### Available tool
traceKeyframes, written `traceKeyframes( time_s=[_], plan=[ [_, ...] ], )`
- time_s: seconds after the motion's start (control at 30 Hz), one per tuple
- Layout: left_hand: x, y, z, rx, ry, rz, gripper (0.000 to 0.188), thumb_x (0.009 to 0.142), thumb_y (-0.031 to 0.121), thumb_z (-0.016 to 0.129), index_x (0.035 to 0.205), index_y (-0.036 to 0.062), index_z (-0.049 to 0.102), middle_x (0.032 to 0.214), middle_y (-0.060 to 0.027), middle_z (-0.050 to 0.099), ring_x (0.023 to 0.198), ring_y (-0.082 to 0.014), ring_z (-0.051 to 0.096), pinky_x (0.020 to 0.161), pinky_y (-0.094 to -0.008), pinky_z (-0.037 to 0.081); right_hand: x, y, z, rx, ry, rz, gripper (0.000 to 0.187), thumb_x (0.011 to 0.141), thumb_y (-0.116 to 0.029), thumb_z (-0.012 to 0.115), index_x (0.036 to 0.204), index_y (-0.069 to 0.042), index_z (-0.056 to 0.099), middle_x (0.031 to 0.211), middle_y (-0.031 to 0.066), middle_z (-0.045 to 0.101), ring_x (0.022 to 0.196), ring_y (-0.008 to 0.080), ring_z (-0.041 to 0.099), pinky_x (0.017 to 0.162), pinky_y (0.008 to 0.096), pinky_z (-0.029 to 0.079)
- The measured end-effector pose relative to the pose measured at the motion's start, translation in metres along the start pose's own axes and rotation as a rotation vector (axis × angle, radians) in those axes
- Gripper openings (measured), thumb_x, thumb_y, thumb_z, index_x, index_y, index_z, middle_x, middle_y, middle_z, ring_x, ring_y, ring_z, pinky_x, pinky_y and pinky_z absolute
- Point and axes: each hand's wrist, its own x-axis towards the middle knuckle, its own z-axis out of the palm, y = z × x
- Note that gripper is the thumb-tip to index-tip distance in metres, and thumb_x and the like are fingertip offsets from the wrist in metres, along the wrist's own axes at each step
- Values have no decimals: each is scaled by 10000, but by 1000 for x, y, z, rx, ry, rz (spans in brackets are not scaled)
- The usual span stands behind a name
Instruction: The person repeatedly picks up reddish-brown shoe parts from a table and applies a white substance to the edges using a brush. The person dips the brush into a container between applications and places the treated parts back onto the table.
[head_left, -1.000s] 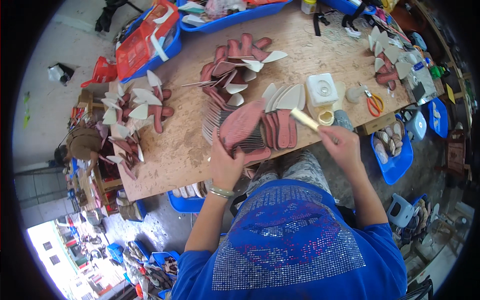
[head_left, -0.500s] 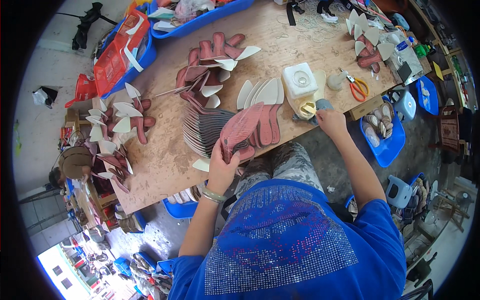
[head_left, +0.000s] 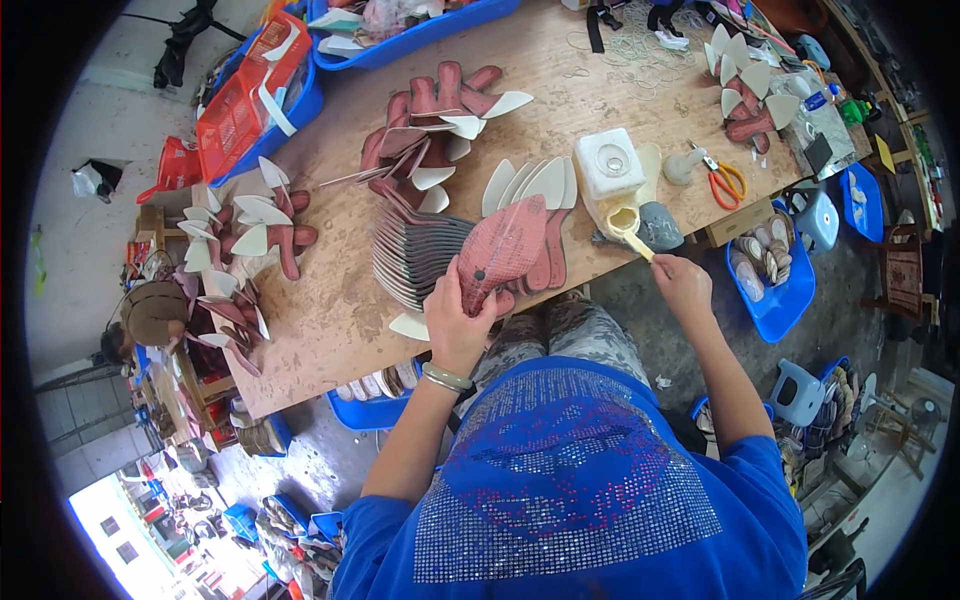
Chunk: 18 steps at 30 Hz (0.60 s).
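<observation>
My left hand (head_left: pixel 458 322) is closed on the heel end of a reddish-pink insole (head_left: pixel 508 245), holding it above the table's near edge with its broad end pointing away. In my right hand (head_left: pixel 688 288) is a pale yellow glue brush (head_left: pixel 638 246); its far end rests at the yellow-crusted mouth of a white plastic jug (head_left: pixel 608 165) lying on its side. Beside that mouth sits a dark grey stone (head_left: pixel 660 226). Behind and left of the held insole are a fanned stack of insoles (head_left: pixel 412 252) with dark edges and several white-tipped insoles (head_left: pixel 545 183).
More insoles with white tips lie in piles at the left (head_left: pixel 265 238), the back (head_left: pixel 425 98) and the far right (head_left: pixel 750 125). Orange-handled pliers (head_left: pixel 725 184) and a small whitish bottle (head_left: pixel 684 166) lie right of the jug. Blue bins (head_left: pixel 785 298) stand beyond the table edge.
My right hand has shifted right and down, bringing the brush's handle into view across the jug's mouth. The insole in my left hand has turned to show more of its face.
</observation>
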Motion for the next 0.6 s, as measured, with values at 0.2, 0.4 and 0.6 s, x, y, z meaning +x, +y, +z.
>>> traceKeyframes(
  time_s=[0.2,0.4,0.6],
  plan=[
    [5,1,-1,-63,3,-72,665,785,142,739,1369,-33,474,1028,-191,590,924,-374,603,823,-430,500,2,-95,-44,693,-8,-151,180,820,-111,764,1000,-106,776,888,111,740,734,247,713,658,314,558],
    [3,-2,-9,-103,17,-105,661,777,123,745,1360,-42,481,1042,-198,591,947,-367,610,840,-414,507,10,-140,-54,461,-56,-428,164,792,-78,772,954,-107,772,706,72,657,596,232,645,532,316,505],
    [-2,-20,-24,-190,-4,-26,684,750,111,760,1360,-38,489,1107,-200,610,1018,-360,618,898,-398,508,31,-127,-49,565,11,-298,149,798,-93,773,947,-84,771,766,84,705,629,210,668,560,305,513]
  ],
)
